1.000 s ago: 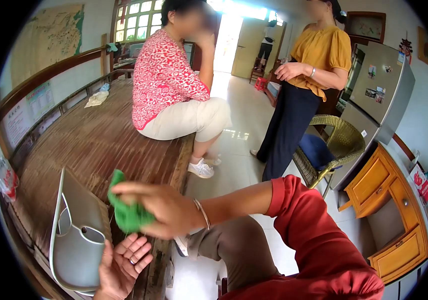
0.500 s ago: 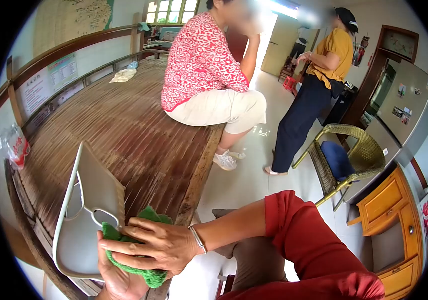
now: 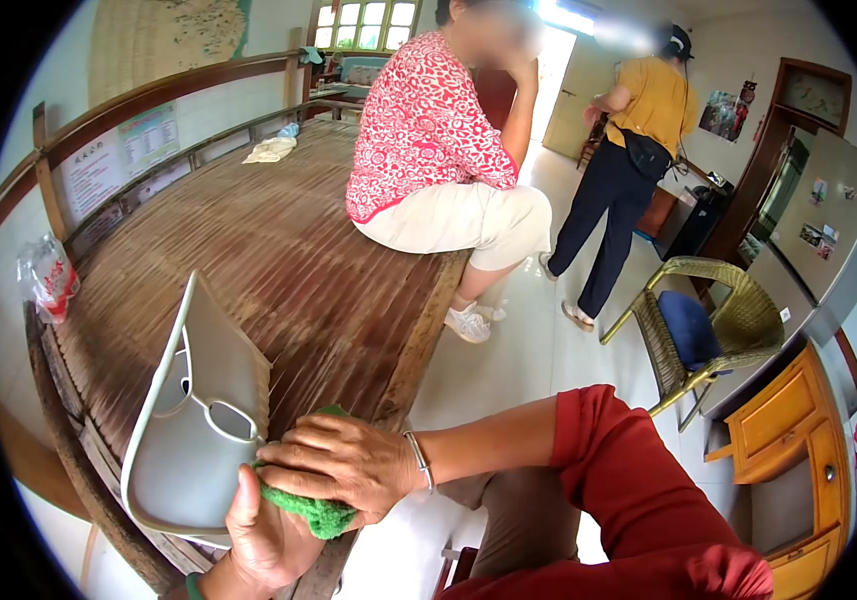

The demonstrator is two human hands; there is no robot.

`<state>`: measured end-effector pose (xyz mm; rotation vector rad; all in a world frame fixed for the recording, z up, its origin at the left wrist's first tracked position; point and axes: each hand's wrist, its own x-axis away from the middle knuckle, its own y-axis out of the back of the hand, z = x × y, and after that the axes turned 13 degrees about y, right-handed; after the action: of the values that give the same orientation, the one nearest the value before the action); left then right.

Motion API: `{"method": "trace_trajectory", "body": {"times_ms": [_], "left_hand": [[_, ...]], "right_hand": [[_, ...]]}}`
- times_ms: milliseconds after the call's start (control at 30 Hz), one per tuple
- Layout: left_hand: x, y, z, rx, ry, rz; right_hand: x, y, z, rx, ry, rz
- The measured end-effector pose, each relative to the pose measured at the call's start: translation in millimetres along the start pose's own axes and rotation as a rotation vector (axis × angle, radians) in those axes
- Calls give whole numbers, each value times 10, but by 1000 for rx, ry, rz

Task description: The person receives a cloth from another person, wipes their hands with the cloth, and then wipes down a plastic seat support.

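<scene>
A green cloth [image 3: 310, 512] is bunched between my two hands near the edge of the bamboo platform. My right hand [image 3: 343, 465], with a silver bangle at the wrist, presses its curled fingers over the cloth from above. Below it, my left hand [image 3: 266, 540] faces palm up with its thumb raised and grips the cloth from underneath; its other fingers are mostly hidden. Just left of both hands, a pale grey plastic container [image 3: 183, 470] with a white rim and oval openings lies tilted on its side. Whether a finger touches it cannot be made out.
The bamboo platform [image 3: 218, 240] has a wooden rail and holds a plastic-wrapped bottle pack [image 3: 48, 280]. A seated person [image 3: 438, 140] is on its far edge; another person [image 3: 628, 150] stands beyond. At right are a wicker chair [image 3: 738, 310], a fridge [image 3: 828, 230] and a wooden cabinet [image 3: 788, 420].
My right hand's fingers have drawn in from spread to more curled over the cloth, and the cloth is more bunched. The standing person has turned away. The view has shifted slightly left.
</scene>
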<state>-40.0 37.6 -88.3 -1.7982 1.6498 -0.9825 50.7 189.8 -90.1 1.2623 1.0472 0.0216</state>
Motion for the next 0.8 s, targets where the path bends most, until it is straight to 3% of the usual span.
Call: {"method": "trace_trajectory", "body": {"times_ms": [267, 800], "left_hand": [[31, 148, 31, -88, 105, 46], [-12, 237, 86, 96, 304, 57]], "right_hand": [[45, 40, -33, -83, -72, 40], [100, 14, 5, -207, -216, 80]]}}
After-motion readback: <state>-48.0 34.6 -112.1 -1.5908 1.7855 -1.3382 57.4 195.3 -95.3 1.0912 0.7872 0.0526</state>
